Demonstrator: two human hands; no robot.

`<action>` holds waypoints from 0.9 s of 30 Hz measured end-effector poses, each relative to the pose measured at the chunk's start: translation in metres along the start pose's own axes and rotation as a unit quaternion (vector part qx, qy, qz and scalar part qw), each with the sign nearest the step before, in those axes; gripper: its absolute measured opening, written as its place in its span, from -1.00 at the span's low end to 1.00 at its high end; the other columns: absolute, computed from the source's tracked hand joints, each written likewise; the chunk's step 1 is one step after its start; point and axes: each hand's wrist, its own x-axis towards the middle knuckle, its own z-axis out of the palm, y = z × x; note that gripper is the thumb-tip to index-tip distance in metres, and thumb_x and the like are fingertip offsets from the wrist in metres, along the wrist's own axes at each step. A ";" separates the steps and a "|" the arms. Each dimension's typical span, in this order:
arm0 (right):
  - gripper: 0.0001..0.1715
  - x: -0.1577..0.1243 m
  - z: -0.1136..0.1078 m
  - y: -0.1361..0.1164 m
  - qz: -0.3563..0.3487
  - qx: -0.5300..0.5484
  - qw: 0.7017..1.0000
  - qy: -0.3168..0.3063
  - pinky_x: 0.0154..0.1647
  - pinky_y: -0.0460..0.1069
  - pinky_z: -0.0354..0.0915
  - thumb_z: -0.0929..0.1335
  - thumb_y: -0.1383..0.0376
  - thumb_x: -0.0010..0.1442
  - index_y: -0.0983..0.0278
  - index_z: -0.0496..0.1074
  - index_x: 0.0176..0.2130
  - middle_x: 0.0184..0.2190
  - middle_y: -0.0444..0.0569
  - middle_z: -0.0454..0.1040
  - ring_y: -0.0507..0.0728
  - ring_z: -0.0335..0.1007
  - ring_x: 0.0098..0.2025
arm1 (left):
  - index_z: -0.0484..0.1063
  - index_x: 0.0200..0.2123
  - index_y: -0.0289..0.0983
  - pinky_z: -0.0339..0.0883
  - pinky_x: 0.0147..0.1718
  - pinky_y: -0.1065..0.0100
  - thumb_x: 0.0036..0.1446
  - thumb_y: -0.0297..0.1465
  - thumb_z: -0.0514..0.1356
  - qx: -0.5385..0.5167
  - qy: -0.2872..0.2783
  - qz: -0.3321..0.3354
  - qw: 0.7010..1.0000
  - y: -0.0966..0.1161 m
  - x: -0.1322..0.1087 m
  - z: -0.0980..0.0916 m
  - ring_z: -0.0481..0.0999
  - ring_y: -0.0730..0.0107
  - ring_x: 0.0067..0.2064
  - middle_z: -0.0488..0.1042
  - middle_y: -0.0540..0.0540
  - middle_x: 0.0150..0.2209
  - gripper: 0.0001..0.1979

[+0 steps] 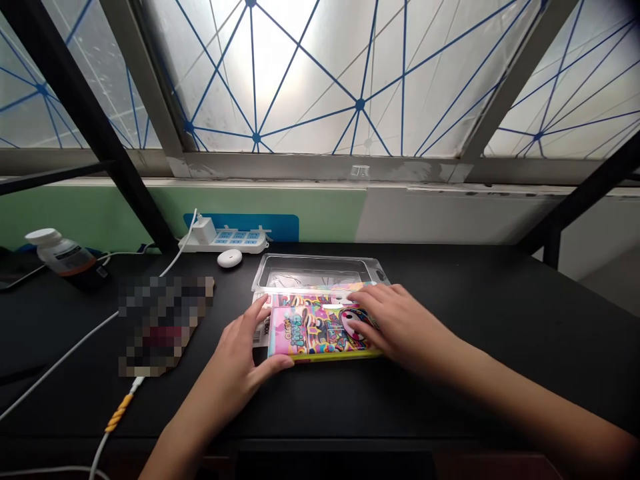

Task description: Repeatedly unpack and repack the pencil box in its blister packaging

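A flat, colourful box (320, 330) with cartoon print and a yellow front edge lies on the black desk in front of me. My left hand (240, 350) grips its left end, thumb along the front corner and fingers at the back. Over the right end lies my right hand (395, 323), its fingers curled onto the printed top and hiding part of it. Directly behind is a clear plastic tray (320, 267), with another strip of similar print between the tray and the box. A white label with a barcode shows partly beside my left fingers.
On the left, a blurred-out object (163, 327) lies with a white cable (100, 453) at its near end. Behind it are a white power strip (240, 240), a round white case (229, 259) and a white-capped bottle (67, 257). Black frame bars (100, 113) slant up at both sides.
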 end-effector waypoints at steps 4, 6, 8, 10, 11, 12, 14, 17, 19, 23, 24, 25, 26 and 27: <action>-0.66 0.028 0.013 -0.025 -0.004 0.033 0.999 -0.006 -0.09 0.15 0.27 0.24 0.13 0.40 0.32 0.44 -0.07 -0.18 0.12 0.49 0.27 0.39 -0.13 | -0.29 0.44 -0.03 0.16 0.22 -0.02 0.12 -0.16 0.34 -0.020 -0.009 -0.005 1.000 0.001 0.000 -0.003 0.30 0.01 0.28 0.40 -0.17 0.23 0.04; -0.68 0.034 0.021 -0.030 0.006 0.036 0.999 0.015 -0.14 0.14 0.28 0.21 0.17 0.42 0.32 0.44 -0.15 -0.25 0.10 0.46 0.25 0.35 -0.19 | -0.33 0.45 -0.03 0.15 0.23 0.00 0.12 -0.19 0.35 -0.024 -0.018 0.000 1.000 0.001 0.000 -0.005 0.31 0.03 0.28 0.40 -0.18 0.23 0.06; -0.69 0.036 0.027 -0.031 0.006 0.037 0.998 0.044 -0.17 0.13 0.28 0.19 0.20 0.42 0.32 0.42 -0.18 -0.27 0.10 0.43 0.24 0.32 -0.22 | -0.36 0.45 -0.03 0.15 0.24 0.00 0.15 -0.19 0.33 -0.027 -0.024 0.005 0.999 0.002 0.000 -0.007 0.29 0.04 0.30 0.40 -0.17 0.24 0.05; -0.71 0.035 0.029 -0.030 0.003 0.031 0.996 0.079 -0.18 0.14 0.29 0.19 0.21 0.42 0.32 0.40 -0.18 -0.26 0.12 0.42 0.25 0.31 -0.21 | -0.38 0.45 -0.04 0.13 0.25 -0.03 0.18 -0.18 0.30 -0.024 -0.026 0.009 0.999 0.003 0.001 -0.008 0.26 0.04 0.32 0.40 -0.18 0.24 0.03; -0.71 0.035 0.030 -0.028 0.000 0.026 0.995 0.101 -0.17 0.15 0.30 0.19 0.21 0.42 0.32 0.39 -0.17 -0.24 0.13 0.41 0.26 0.30 -0.20 | -0.38 0.46 -0.05 0.12 0.26 -0.05 0.20 -0.18 0.29 -0.021 -0.024 0.010 0.999 0.004 0.001 -0.008 0.25 0.03 0.33 0.39 -0.18 0.25 0.02; -0.72 0.034 0.029 -0.027 -0.002 0.021 0.992 0.123 -0.16 0.16 0.30 0.19 0.20 0.42 0.31 0.38 -0.16 -0.22 0.14 0.42 0.27 0.30 -0.19 | -0.36 0.46 -0.07 0.12 0.26 -0.06 0.21 -0.16 0.27 -0.017 -0.020 0.014 1.000 0.004 0.001 -0.008 0.25 0.02 0.33 0.37 -0.19 0.27 -0.01; -0.74 0.031 0.026 -0.026 -0.014 0.012 0.986 0.168 -0.15 0.17 0.32 0.21 0.19 0.41 0.29 0.37 -0.13 -0.20 0.14 0.44 0.28 0.32 -0.17 | -0.20 0.46 -0.08 0.09 0.28 -0.08 0.30 -0.12 0.17 -0.010 -0.021 0.033 0.999 0.003 0.000 -0.009 0.21 0.01 0.35 0.28 -0.18 0.33 -0.18; -0.80 0.018 0.010 -0.029 -0.078 0.025 0.974 0.210 -0.07 0.20 0.33 0.25 0.21 0.40 0.25 0.39 -0.10 -0.19 0.10 0.49 0.26 0.37 -0.16 | 0.16 0.37 -0.05 0.02 0.33 -0.08 0.44 -0.10 -0.16 -0.016 -0.032 0.050 0.998 0.000 -0.002 -0.011 0.14 0.04 0.39 0.19 -0.06 0.38 -0.48; -0.84 0.002 -0.009 -0.031 -0.138 0.074 0.972 0.178 0.02 0.19 0.33 0.28 0.21 0.39 0.21 0.41 -0.12 -0.23 0.01 0.52 0.20 0.43 -0.19 | 0.23 0.33 -0.02 -0.01 0.34 -0.11 0.45 -0.11 -0.30 -0.025 -0.034 0.035 0.999 -0.003 -0.003 -0.014 0.10 0.06 0.41 0.20 -0.01 0.37 -0.44; -0.59 -0.040 -0.042 -0.023 -0.125 0.181 0.975 -0.014 -0.01 0.12 0.45 0.40 -0.11 0.18 0.10 0.45 -0.16 -0.02 0.01 0.54 0.25 0.48 -0.01 | 0.14 0.37 -0.02 -0.02 0.32 -0.20 0.39 -0.02 -0.09 -0.004 -0.049 0.014 0.999 -0.003 -0.003 -0.016 0.03 -0.02 0.42 0.17 -0.05 0.38 -0.44; -0.51 -0.051 -0.043 -0.016 -0.104 0.183 0.977 -0.039 0.00 0.13 0.47 0.43 -0.15 0.12 0.07 0.46 -0.10 0.10 0.02 0.48 0.30 0.43 0.10 | 0.12 0.38 -0.01 -0.01 0.31 -0.21 0.35 -0.01 0.01 0.006 -0.056 0.007 0.998 -0.002 -0.003 -0.015 0.01 -0.06 0.42 0.16 -0.05 0.38 -0.40; -0.40 -0.060 -0.042 -0.007 -0.080 0.179 0.979 -0.049 0.04 0.17 0.47 0.45 -0.16 0.08 0.04 0.44 0.01 0.21 0.03 0.39 0.36 0.35 0.20 | 0.09 0.39 0.01 0.01 0.30 -0.23 0.30 -0.01 0.10 0.013 -0.058 -0.001 0.998 -0.001 -0.003 -0.014 0.00 -0.09 0.42 0.14 -0.06 0.39 -0.35; -0.25 -0.068 -0.037 0.004 -0.057 0.174 0.982 -0.047 0.08 0.23 0.46 0.48 -0.14 0.04 0.02 0.37 0.15 0.30 0.04 0.29 0.41 0.26 0.27 | 0.07 0.39 0.03 0.05 0.28 -0.23 0.26 -0.02 0.17 0.016 -0.055 -0.009 0.998 -0.001 -0.003 -0.013 0.01 -0.11 0.42 0.13 -0.07 0.39 -0.30; -0.06 -0.074 -0.029 0.015 -0.031 0.171 0.984 -0.041 0.12 0.29 0.43 0.52 -0.12 0.00 0.00 0.25 0.27 0.36 0.06 0.19 0.46 0.18 0.32 | 0.04 0.40 0.03 0.10 0.27 -0.21 0.24 -0.04 0.21 0.014 -0.048 -0.013 0.999 -0.001 -0.003 -0.012 0.02 -0.13 0.42 0.13 -0.07 0.40 -0.26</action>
